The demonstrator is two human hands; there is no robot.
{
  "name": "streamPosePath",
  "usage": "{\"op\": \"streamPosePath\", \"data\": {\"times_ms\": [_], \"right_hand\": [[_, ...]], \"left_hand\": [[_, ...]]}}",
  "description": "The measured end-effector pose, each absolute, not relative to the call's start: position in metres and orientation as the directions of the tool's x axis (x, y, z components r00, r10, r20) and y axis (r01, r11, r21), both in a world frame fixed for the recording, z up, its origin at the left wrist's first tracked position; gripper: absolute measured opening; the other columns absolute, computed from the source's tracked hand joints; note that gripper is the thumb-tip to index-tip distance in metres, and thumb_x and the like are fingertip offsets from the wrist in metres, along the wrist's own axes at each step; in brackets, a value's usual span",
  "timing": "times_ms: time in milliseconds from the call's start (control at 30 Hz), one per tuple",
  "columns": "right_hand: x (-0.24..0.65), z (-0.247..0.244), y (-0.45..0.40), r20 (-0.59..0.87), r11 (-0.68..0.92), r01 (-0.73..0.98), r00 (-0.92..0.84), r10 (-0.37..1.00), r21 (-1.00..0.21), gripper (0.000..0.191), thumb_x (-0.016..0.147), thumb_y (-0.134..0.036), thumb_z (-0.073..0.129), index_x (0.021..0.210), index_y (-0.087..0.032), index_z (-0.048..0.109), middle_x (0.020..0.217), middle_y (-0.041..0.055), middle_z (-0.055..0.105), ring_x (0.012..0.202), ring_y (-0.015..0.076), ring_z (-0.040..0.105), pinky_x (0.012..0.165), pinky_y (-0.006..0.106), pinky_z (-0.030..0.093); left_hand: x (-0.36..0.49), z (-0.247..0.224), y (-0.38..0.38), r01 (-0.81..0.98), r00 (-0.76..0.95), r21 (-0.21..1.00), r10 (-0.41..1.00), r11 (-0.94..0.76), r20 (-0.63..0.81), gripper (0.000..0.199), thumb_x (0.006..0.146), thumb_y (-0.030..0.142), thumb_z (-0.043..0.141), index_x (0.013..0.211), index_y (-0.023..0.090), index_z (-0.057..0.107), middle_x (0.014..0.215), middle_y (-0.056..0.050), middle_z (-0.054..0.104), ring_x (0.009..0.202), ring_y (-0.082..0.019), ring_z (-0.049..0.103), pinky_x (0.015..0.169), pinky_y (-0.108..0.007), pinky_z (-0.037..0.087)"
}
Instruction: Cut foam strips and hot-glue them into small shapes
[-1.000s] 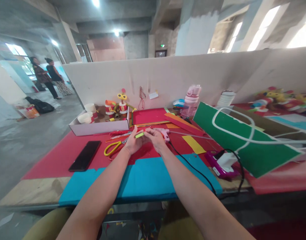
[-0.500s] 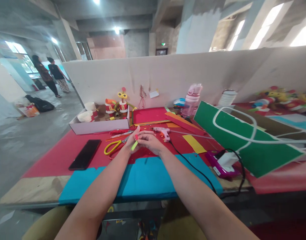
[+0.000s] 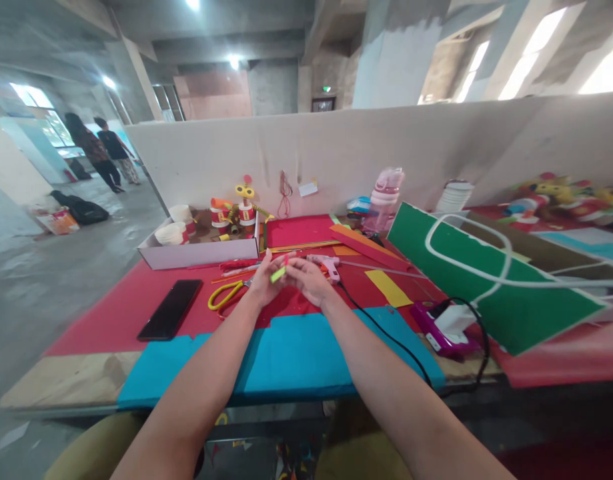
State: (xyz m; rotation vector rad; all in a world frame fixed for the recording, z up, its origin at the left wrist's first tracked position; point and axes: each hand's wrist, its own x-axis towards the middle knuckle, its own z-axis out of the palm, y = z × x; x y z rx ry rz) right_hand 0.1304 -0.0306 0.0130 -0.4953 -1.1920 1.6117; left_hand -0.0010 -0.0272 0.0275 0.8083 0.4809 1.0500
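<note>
Above the red table covering, my two hands meet around a small yellow-green paper strip (image 3: 278,274) with a little red piece (image 3: 286,261) at its upper end. My right hand (image 3: 310,280) pinches the strip near the red piece. My left hand (image 3: 260,283) is curled around its other side, thumb raised; its fingertips are partly hidden behind the strip. Just left of my left hand lie yellow-handled scissors (image 3: 226,295). A pink glue gun (image 3: 329,266) rests beyond my right hand, its black cable running toward the front right.
A black phone (image 3: 170,310) lies at left. Behind it, a white box (image 3: 201,253) holds cups and small figures. Blue sheet (image 3: 296,360) covers the front edge. At right are a yellow paper piece (image 3: 389,288), a purple power strip (image 3: 443,333) and a leaning green board (image 3: 486,287).
Both hands have shifted slightly right and up with the strip, which now lies flatter. In the background, two people have moved a little.
</note>
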Motion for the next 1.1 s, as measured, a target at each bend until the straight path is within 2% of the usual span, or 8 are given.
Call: {"op": "streamPosePath", "data": {"times_ms": [100, 233, 367, 533, 667, 800, 967, 1100], "right_hand": [[0.124, 0.014, -0.042, 0.17, -0.064, -0.324, -0.644, 0.746, -0.944, 0.029, 0.063, -0.036, 0.08, 0.08, -0.016, 0.067, 0.072, 0.0017, 0.068, 0.066, 0.0139, 0.064, 0.068, 0.029, 0.052], [0.125, 0.011, -0.035, 0.199, -0.007, -0.399, -0.473, 0.858, -0.917, 0.028, 0.062, -0.035, 0.08, 0.081, -0.017, 0.069, 0.074, -0.0004, 0.069, 0.067, 0.0119, 0.063, 0.069, 0.027, 0.052], [0.131, 0.01, -0.024, 0.162, 0.01, -0.458, -0.293, 0.942, -0.889, 0.032, 0.057, -0.036, 0.082, 0.08, -0.018, 0.069, 0.074, -0.0006, 0.07, 0.065, 0.0124, 0.064, 0.069, 0.027, 0.053], [0.134, 0.011, -0.019, 0.138, 0.054, -0.527, -0.121, 0.983, -0.848, 0.037, 0.054, -0.039, 0.082, 0.082, -0.019, 0.067, 0.07, -0.0014, 0.069, 0.063, 0.0122, 0.064, 0.063, 0.025, 0.052], [0.136, 0.009, -0.014, 0.159, 0.119, -0.547, -0.026, 0.987, -0.829, 0.036, 0.053, -0.037, 0.082, 0.081, -0.02, 0.066, 0.068, -0.0036, 0.066, 0.062, 0.0105, 0.061, 0.065, 0.025, 0.051], [0.138, 0.007, -0.011, 0.149, 0.139, -0.582, 0.032, 0.988, -0.801, 0.034, 0.054, -0.037, 0.081, 0.077, -0.019, 0.062, 0.064, -0.0039, 0.064, 0.062, 0.0109, 0.061, 0.067, 0.026, 0.051], [0.137, 0.006, -0.012, 0.107, 0.087, -0.566, -0.002, 0.994, -0.82, 0.037, 0.055, -0.035, 0.081, 0.075, -0.02, 0.055, 0.062, -0.0031, 0.065, 0.06, 0.0126, 0.064, 0.066, 0.028, 0.053], [0.131, 0.003, -0.014, 0.1, 0.075, -0.504, -0.023, 0.995, -0.86, 0.038, 0.053, -0.036, 0.081, 0.071, -0.02, 0.052, 0.062, -0.0028, 0.066, 0.059, 0.0145, 0.065, 0.067, 0.031, 0.055]], "left_hand": [[0.001, 0.028, -0.03, -0.514, 0.521, 0.776, 0.852, 0.365, -0.056, 0.059, 0.089, 0.057, 0.039, 0.104, 0.008, 0.067, 0.057, -0.007, 0.064, 0.041, -0.012, 0.053, 0.049, -0.024, 0.045], [0.003, 0.028, -0.03, -0.571, 0.501, 0.73, 0.864, 0.376, -0.054, 0.051, 0.089, 0.054, 0.043, 0.084, 0.009, 0.068, 0.043, 0.0, 0.053, 0.034, -0.008, 0.045, 0.046, -0.022, 0.043], [0.007, 0.026, -0.03, -0.601, 0.467, 0.734, 0.884, 0.316, 0.002, 0.048, 0.088, 0.054, 0.045, 0.076, 0.012, 0.066, 0.06, -0.005, 0.064, 0.056, -0.014, 0.061, 0.064, -0.027, 0.051], [0.004, 0.021, -0.024, -0.553, 0.464, 0.792, 0.885, 0.259, 0.035, 0.045, 0.084, 0.053, 0.049, 0.092, 0.013, 0.067, 0.08, -0.01, 0.07, 0.078, -0.021, 0.066, 0.073, -0.032, 0.052], [0.001, 0.015, -0.019, -0.44, 0.354, 0.885, 0.935, 0.154, 0.013, 0.027, 0.072, 0.025, 0.063, 0.097, 0.014, 0.067, 0.086, -0.009, 0.071, 0.077, -0.02, 0.066, 0.072, -0.032, 0.052], [0.002, 0.017, -0.025, -0.334, 0.349, 0.942, 0.934, 0.048, 0.076, 0.039, 0.059, 0.006, 0.067, 0.097, 0.015, 0.067, 0.095, -0.008, 0.069, 0.077, -0.017, 0.066, 0.071, -0.029, 0.052], [0.004, 0.018, -0.026, -0.337, 0.294, 0.941, 0.948, -0.012, 0.118, 0.03, 0.069, 0.028, 0.073, 0.095, 0.014, 0.067, 0.092, -0.008, 0.068, 0.077, -0.016, 0.064, 0.069, -0.028, 0.051], [0.003, 0.011, -0.019, -0.323, 0.186, 0.942, 0.97, -0.09, 0.157, 0.033, 0.067, 0.038, 0.075, 0.087, 0.014, 0.067, 0.079, -0.004, 0.068, 0.07, -0.014, 0.061, 0.064, -0.025, 0.048]]}}
